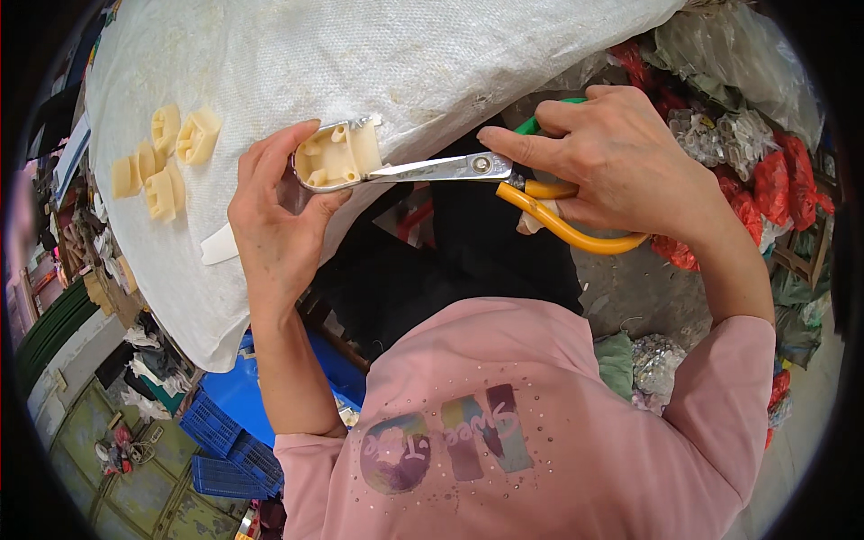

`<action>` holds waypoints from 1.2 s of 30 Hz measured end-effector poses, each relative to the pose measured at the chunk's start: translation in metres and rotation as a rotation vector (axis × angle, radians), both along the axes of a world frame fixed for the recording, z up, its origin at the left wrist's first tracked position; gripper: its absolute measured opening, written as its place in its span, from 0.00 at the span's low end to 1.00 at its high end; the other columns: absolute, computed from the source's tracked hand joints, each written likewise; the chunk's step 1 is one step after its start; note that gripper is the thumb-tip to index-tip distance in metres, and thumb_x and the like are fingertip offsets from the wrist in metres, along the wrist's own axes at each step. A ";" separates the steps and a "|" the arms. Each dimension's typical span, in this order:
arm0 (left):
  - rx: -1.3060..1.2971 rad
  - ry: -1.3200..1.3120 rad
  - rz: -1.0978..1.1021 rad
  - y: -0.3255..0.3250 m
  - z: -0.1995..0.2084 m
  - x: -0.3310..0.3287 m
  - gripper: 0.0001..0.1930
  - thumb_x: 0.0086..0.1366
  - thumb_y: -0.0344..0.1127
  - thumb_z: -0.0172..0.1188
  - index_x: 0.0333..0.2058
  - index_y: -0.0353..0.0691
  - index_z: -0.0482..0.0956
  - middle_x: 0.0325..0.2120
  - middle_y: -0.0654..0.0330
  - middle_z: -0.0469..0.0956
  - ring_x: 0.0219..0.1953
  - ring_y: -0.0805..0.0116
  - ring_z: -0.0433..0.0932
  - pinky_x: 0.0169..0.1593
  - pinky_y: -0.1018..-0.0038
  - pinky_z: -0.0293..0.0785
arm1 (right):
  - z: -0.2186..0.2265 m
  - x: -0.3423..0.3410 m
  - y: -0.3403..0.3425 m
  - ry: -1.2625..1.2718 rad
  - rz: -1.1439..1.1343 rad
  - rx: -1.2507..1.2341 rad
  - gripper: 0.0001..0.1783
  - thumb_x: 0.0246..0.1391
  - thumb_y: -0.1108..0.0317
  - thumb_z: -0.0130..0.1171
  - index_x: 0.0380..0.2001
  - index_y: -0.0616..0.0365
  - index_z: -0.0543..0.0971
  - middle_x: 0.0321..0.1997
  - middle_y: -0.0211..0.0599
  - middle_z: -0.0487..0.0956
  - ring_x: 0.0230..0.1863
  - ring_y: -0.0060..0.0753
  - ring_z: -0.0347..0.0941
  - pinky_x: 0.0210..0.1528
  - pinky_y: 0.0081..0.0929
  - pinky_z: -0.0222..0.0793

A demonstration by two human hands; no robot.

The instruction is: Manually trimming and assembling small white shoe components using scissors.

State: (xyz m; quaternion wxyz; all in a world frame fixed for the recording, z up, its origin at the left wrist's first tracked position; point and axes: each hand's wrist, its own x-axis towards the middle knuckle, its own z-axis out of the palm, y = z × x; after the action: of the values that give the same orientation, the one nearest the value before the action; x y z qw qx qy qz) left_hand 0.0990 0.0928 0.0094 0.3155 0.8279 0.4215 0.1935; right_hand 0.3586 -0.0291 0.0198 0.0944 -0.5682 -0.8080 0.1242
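My left hand (277,202) grips a small hollow cream plastic part (328,164) with a shiny silver rim by its left side, thumb below and fingers above. Its open face, with small round posts inside, is turned up. My right hand (621,166) holds a pair of scissors (445,169), one handle wrapped in green and the other in orange-yellow. The blades lie nearly together, their tip at the lower right edge of the part; whether it cuts in, I cannot tell. Several loose cream plastic pieces (198,135) lie to the left on a white woven sack (360,58).
A flat white strip (219,245) rests on the sack by my left wrist. Red plastic bags (776,189) and clear plastic bits (724,139) are heaped at the right. Blue plastic crates (232,459) stand at the lower left. Beneath my right hand shows grey floor (630,292).
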 end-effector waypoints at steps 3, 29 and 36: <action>0.059 0.022 -0.023 0.001 -0.003 -0.002 0.28 0.41 0.25 0.69 0.46 0.39 0.77 0.39 0.65 0.73 0.37 0.72 0.69 0.44 0.77 0.67 | -0.002 0.001 0.003 -0.008 0.027 0.019 0.25 0.41 0.55 0.65 0.45 0.49 0.77 0.21 0.31 0.73 0.23 0.37 0.74 0.23 0.33 0.64; 0.203 -0.056 0.083 -0.006 -0.014 0.012 0.26 0.38 0.28 0.71 0.41 0.36 0.74 0.33 0.55 0.72 0.37 0.59 0.73 0.42 0.70 0.71 | -0.035 -0.029 -0.034 1.931 -0.506 -0.143 0.39 0.49 0.58 0.53 0.63 0.63 0.57 0.44 0.34 0.68 0.46 0.26 0.64 0.51 0.25 0.58; 0.194 0.049 0.109 -0.006 -0.011 0.012 0.26 0.42 0.27 0.71 0.44 0.34 0.74 0.35 0.61 0.73 0.36 0.69 0.73 0.44 0.75 0.70 | -0.005 -0.067 0.012 1.996 -0.458 -0.046 0.34 0.51 0.72 0.45 0.62 0.67 0.54 0.46 0.46 0.73 0.39 0.29 0.70 0.47 0.30 0.65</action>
State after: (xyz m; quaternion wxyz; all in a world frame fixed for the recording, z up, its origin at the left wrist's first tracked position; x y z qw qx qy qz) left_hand 0.1110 0.0865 -0.0018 0.2126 0.8348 0.4529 0.2297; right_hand 0.2917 -0.0171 0.0149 0.7346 -0.3479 -0.2304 0.5350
